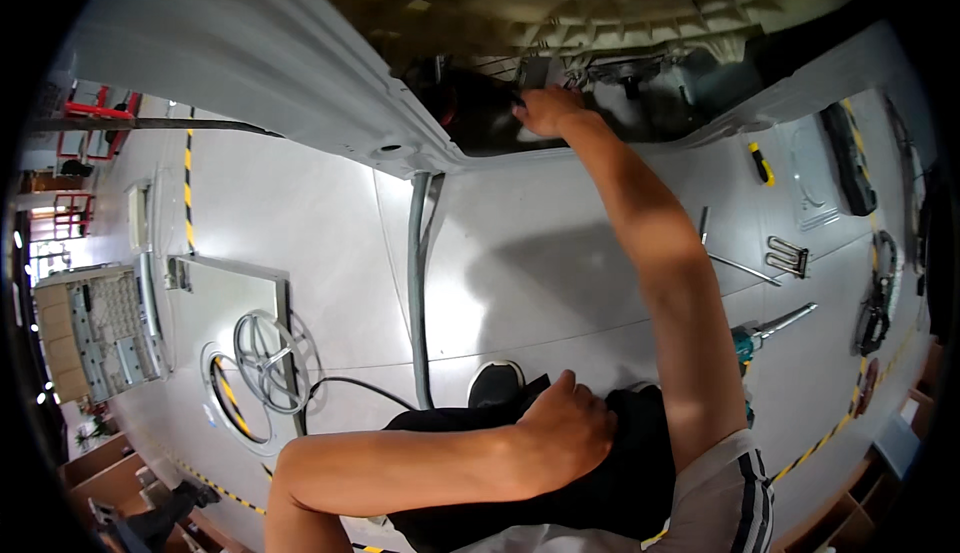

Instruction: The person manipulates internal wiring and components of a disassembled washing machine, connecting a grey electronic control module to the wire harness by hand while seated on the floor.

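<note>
Grey appliance cabinet (250,63) tipped over, open underside showing dark motor parts (480,113).

Grey floor (520,253) under the work

On it lie a grey hose (416,283), power drill (765,335), yellow-handled screwdriver (761,164) and round wire rack (266,361).

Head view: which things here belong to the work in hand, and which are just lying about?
In hand:
right hand, reaching into the appliance's open underside
left hand, resting on the black-trousered knee

Lying about:
grey hose
teal power drill
yellow-handled screwdriver
round pulley wheel
metal bracket
</note>
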Demonstrator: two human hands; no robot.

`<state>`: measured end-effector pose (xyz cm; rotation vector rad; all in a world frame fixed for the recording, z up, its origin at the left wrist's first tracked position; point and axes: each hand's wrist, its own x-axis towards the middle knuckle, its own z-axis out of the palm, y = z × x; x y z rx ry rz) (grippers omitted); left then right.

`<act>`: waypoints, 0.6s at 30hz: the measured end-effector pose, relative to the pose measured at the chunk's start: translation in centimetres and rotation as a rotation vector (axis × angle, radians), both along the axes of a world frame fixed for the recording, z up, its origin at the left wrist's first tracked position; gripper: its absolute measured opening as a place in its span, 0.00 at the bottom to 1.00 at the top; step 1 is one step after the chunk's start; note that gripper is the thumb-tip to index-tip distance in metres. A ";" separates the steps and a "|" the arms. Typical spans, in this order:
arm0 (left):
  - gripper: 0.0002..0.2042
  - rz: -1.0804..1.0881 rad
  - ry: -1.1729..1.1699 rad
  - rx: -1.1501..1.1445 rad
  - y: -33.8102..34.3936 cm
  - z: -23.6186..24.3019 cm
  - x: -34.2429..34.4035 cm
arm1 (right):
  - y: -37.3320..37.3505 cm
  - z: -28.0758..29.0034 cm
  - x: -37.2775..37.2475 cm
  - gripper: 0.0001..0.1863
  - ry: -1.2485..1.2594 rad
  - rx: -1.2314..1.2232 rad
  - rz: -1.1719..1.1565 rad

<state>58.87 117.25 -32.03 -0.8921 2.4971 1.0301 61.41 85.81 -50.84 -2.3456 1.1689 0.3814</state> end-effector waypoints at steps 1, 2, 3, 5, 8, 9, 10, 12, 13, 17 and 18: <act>0.20 -0.001 0.027 0.005 -0.6 -0.3 -0.2 | 0.0 0.1 -0.5 0.24 0.070 -0.032 -0.004; 0.22 -0.012 -0.007 0.065 -1.3 -0.4 -0.6 | 0.3 0.6 -0.6 0.26 0.132 -0.054 -0.005; 0.22 -0.021 0.006 0.108 -2.1 -1.3 -0.4 | 0.2 1.4 -0.6 0.26 0.198 -0.026 -0.014; 0.23 0.049 -0.007 0.224 -4.1 -1.9 0.4 | 0.4 3.2 -1.6 0.27 0.331 0.041 -0.060; 0.23 0.053 -0.229 0.149 -4.5 -3.9 2.3 | -0.3 3.0 -1.5 0.26 0.399 0.151 0.003; 0.22 0.068 -0.235 0.192 -4.7 -4.0 2.8 | 0.2 3.0 -1.0 0.26 0.392 0.101 -0.016; 0.22 0.069 -0.226 0.235 -5.0 -4.2 2.8 | 0.0 1.6 -1.3 0.22 0.365 0.057 -0.066; 0.20 0.118 -0.182 0.304 -4.8 -4.4 3.3 | 1.1 2.0 1.1 0.21 0.393 -0.052 0.034; 0.20 0.131 -0.122 0.267 -4.7 -4.1 3.3 | 1.0 2.2 2.0 0.20 0.414 -0.119 0.085; 0.21 0.234 0.064 0.218 -2.4 -3.3 3.6 | -1.5 -1.9 5.4 0.19 0.407 -0.217 0.112; 0.21 0.264 0.067 0.236 -1.8 -3.0 4.0 | -1.8 -3.3 5.4 0.22 0.126 -0.314 0.012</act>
